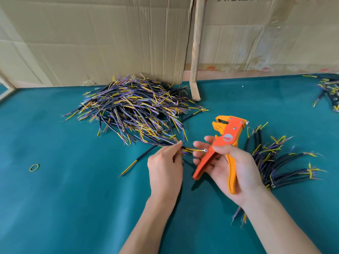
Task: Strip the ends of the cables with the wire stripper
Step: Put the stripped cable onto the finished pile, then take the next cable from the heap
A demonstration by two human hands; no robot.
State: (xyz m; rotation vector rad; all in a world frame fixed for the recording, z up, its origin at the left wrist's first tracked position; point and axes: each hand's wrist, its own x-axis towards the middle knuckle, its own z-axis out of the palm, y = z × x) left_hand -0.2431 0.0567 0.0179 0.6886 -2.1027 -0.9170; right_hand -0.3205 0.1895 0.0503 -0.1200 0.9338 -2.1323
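While gripping the orange wire stripper in the right hand, fingers curled round its handles, head pointing up and away, jaws apart with nothing between them. Left hand just beside it, pinching one black cable near its end, thumb and forefinger closed on the sheath. From that pinch, thin yellow and blue cores reaching rightward, one ending in a small metal ring terminal lying against the right hand's fingertips, close to the stripper's handles. Other end of the same cable trailing down-left over the green tabletop, showing a yellow core at the tip. Behind the hands, a big loose pile of cables, black sheaths with yellow and blue ends. To the right of the stripper, a smaller heap of cables, partly behind the right wrist. More cables at the far right edge. Yellow-green rubber band lying alone at left. Cardboard sheets standing along the back, a wooden stick leaning against them.
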